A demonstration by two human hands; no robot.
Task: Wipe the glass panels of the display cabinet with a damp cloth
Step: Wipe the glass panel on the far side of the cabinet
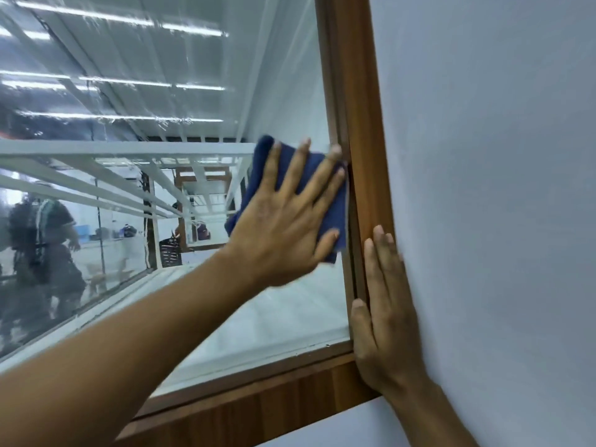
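Left fingers point(298, 169) flat and wide on cloth point(333, 211)

Indoor shop or workroom, I judge.
I see a wood-framed glass panel point(277, 91) in a plain pale wall point(500, 156), mirroring long tube lights point(193, 30) and white metal racking point(129, 149).

cloth point(335, 209) partly hidden, reflected figure point(42, 240) blurred

A dark blue cloth point(325, 201) at centre, brown wood-grain frame point(361, 124) beside it, pale grey wall point(500, 156) at right.
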